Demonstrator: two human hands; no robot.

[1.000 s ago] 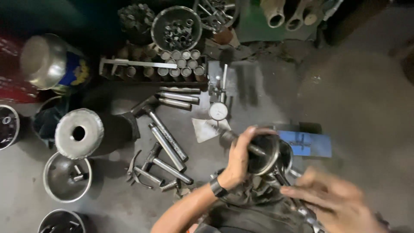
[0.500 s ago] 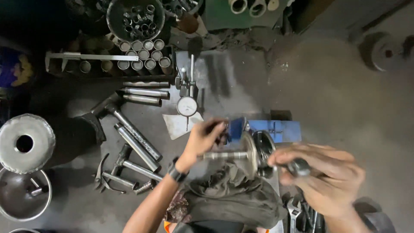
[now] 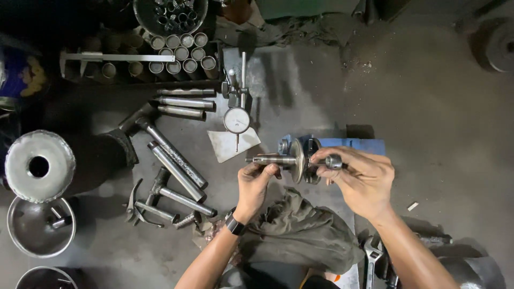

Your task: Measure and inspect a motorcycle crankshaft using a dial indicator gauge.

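My left hand (image 3: 256, 181) grips the left end of a steel shaft with a round flange (image 3: 295, 159), held level above the floor. At the shaft's right end my right hand (image 3: 360, 177) pinches a small knurled metal part (image 3: 333, 161) between its fingertips. A black watch (image 3: 234, 225) sits on my left wrist. Behind the shaft stands a blue metal block (image 3: 353, 144). A dark olive rag (image 3: 300, 235) lies below my hands.
A dial gauge on a stand (image 3: 236, 119) stands just left of the shaft, over a scrap of white paper (image 3: 231, 144). Steel rods and pins (image 3: 176, 160) lie left. Short metal sleeves (image 3: 176, 53), a bowl of parts (image 3: 170, 13), a large flanged cylinder (image 3: 40, 166), pans and a wrench (image 3: 372, 257) surround.
The view has shifted, so everything sits lower and further left. My hands have turned the flanged shaft level, and the right fingers have moved onto its right end.
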